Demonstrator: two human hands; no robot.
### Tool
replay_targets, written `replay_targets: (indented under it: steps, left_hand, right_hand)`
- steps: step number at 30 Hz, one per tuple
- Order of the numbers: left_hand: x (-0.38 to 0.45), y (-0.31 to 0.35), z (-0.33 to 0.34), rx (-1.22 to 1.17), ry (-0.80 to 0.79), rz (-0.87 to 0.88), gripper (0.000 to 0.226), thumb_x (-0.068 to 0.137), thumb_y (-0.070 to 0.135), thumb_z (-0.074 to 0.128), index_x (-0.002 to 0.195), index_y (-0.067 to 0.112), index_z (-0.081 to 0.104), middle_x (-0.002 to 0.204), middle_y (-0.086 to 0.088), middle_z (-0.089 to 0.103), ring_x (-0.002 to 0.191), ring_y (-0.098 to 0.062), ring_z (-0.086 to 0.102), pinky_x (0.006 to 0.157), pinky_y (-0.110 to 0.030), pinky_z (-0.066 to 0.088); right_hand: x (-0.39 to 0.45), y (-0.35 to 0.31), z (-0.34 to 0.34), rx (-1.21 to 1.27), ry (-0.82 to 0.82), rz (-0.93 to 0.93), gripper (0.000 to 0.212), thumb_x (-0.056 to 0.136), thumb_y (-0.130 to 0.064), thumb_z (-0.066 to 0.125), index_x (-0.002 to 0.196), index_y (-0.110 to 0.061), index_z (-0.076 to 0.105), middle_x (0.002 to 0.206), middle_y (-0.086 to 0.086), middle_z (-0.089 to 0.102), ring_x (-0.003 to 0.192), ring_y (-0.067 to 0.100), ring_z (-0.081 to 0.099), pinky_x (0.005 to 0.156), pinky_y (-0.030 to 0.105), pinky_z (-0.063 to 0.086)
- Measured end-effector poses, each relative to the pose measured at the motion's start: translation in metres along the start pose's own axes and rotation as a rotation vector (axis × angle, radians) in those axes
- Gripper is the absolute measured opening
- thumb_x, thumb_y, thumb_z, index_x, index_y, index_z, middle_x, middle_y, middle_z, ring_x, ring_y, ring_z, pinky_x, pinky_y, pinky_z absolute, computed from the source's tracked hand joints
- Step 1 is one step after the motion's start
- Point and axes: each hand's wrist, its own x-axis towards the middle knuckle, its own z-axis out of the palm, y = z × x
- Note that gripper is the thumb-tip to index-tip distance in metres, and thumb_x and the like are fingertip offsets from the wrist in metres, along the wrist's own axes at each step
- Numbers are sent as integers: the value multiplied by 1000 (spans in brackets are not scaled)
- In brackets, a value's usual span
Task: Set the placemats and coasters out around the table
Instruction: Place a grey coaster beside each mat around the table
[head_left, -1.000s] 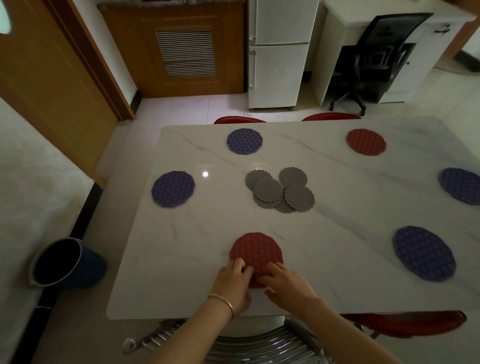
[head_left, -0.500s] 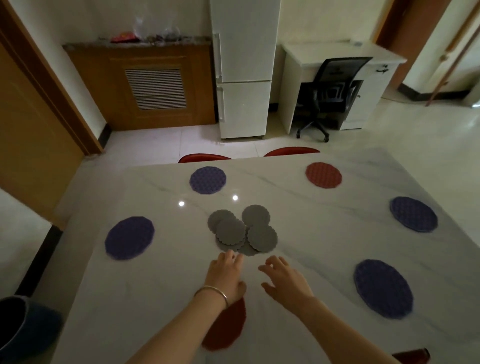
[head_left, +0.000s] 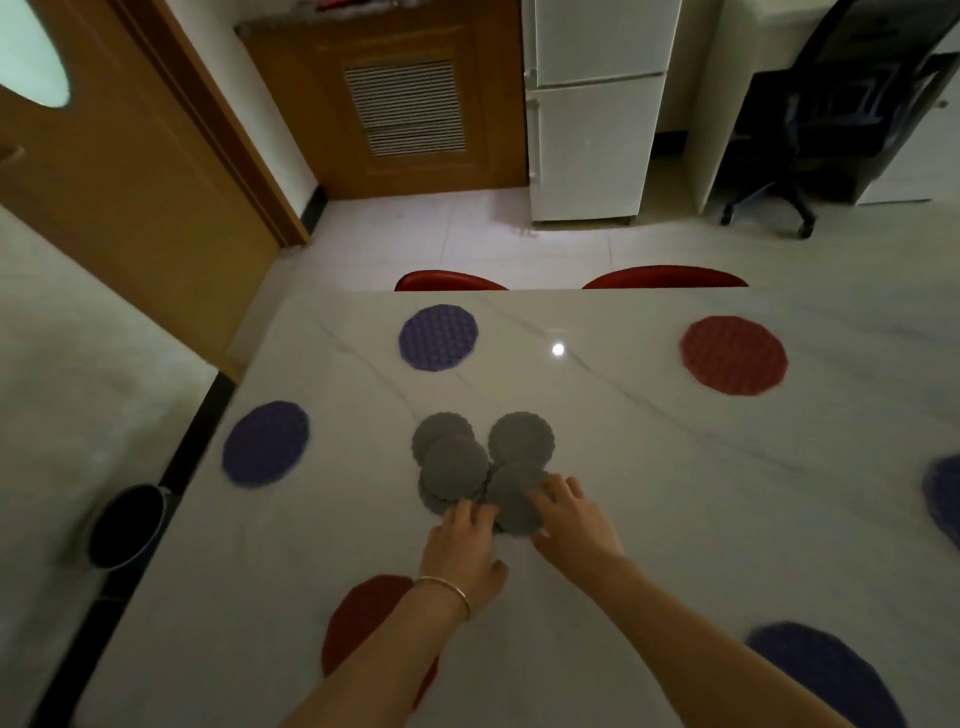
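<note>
Head view, read from left to right. No brand, label or writing is legible on any object.

A dark bucket (head_left: 127, 525) stands on the floor beside the white marble table (head_left: 649, 467). Round placemats lie flat near the table's edges: a purple placemat (head_left: 266, 443) at the left edge, a second purple placemat (head_left: 438, 337) toward the far edge, a red placemat (head_left: 363, 618) at the near edge, partly covered by the left forearm, a second red placemat (head_left: 733, 355) far right, and two further purple ones at the right margin, both cropped. Being round, they show no long axis or heading.

At the centre lies an overlapping pile of grey scalloped coasters (head_left: 480, 467), flat and fanned out.

The left hand (head_left: 462, 545), wearing a gold bangle (head_left: 447, 592), rests its fingertips on the pile's near edge. The right hand (head_left: 569, 519) lies with loosely spread fingers on the nearest coaster (head_left: 511, 501); neither hand is curled round anything.

Beyond the table: two red chair backs (head_left: 665, 276), a white refrigerator (head_left: 592, 114), a black office chair (head_left: 841, 119).
</note>
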Motion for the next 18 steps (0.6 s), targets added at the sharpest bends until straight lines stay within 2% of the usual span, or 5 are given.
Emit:
replay_targets:
  steps: [6, 10, 12, 15, 18]
  left_hand:
    - [6, -3, 5, -2, -1, -69, 59, 81, 36, 54, 135, 21, 35, 134, -7, 38, 120, -28, 42, 94, -37, 43]
    - [10, -5, 5, -13, 15, -69, 57, 81, 35, 54, 134, 20, 36, 133, -8, 39, 119, -28, 42, 93, -38, 44]
    - [11, -7, 5, -24, 19, -68, 57, 82, 36, 53, 134, 20, 36, 132, -8, 39, 119, -28, 42, 92, -38, 45]
    - [10, -11, 8, -92, 42, -72, 55, 81, 36, 54, 132, 20, 39, 129, -8, 41, 116, -27, 43, 90, -38, 46]
    - [10, -13, 7, -396, 144, -150, 45, 81, 30, 58, 124, 19, 49, 120, -5, 52, 107, -21, 51, 85, -31, 47]
  right_hand:
    - [11, 2, 8, -118, -75, -111, 42, 87, -31, 55, 124, -15, 47, 136, 10, 39, 123, 29, 36, 101, 37, 38]
    - [13, 4, 9, -179, -94, -125, 37, 90, -30, 55, 122, -15, 45, 132, 11, 41, 119, 31, 40, 94, 38, 45]
    - [14, 1, 5, -254, -61, -184, 29, 87, -24, 60, 113, -13, 51, 119, 12, 49, 107, 30, 49, 80, 35, 51]
    - [14, -2, -4, -444, -66, -345, 22, 64, -27, 79, 76, -18, 63, 72, 3, 62, 59, 17, 57, 43, 23, 44]
    - [15, -4, -11, -431, 10, -355, 29, 49, -25, 86, 68, -21, 64, 58, -1, 59, 42, 15, 52, 32, 20, 37]
